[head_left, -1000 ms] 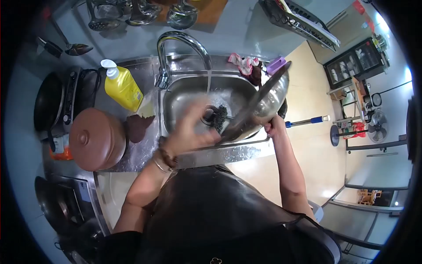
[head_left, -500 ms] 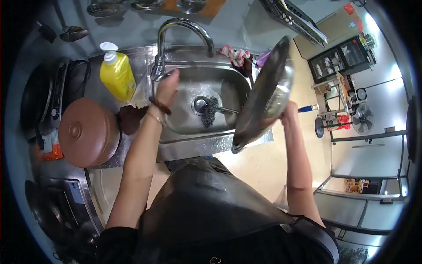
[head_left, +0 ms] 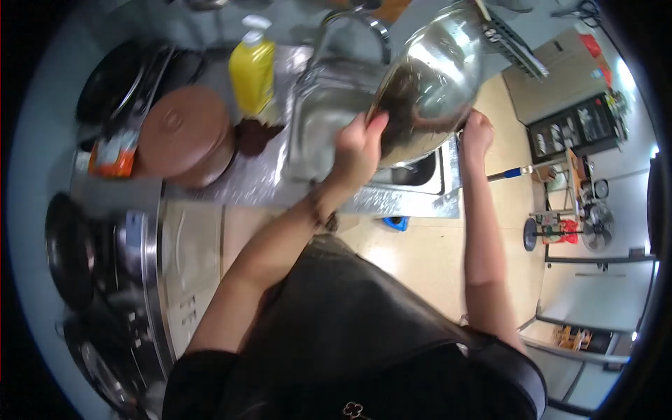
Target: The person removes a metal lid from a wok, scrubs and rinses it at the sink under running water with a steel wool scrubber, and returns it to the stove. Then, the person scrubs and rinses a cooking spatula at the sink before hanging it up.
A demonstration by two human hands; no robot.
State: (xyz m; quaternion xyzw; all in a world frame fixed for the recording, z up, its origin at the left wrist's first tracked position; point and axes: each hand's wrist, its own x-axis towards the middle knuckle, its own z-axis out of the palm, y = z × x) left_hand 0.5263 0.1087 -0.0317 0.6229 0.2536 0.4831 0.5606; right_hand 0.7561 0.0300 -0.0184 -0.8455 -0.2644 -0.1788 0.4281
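A large shiny metal pan or bowl (head_left: 437, 77) is held tilted above the sink (head_left: 315, 133), wet on its surface. My left hand (head_left: 358, 150) grips its near left edge, thumb against the metal. At its right edge my right hand (head_left: 477, 133) is closed on the rim or a handle; which one is hidden. Behind the left hand, the curved faucet (head_left: 315, 59) rises at the back of the sink. The metal vessel covers much of the basin's right part.
Left of the sink stand a yellow pump bottle (head_left: 252, 73), a brown lidded pot (head_left: 183, 136) and a dark brown cloth (head_left: 256, 136). Dark pans (head_left: 70, 248) line the far left. A blue-ended handle (head_left: 514, 172) sticks out past the sink's right edge.
My left hand has gone from beside the faucet to the metal vessel and gripped it. The vessel has risen and turned, showing its shiny surface. The view has shifted.
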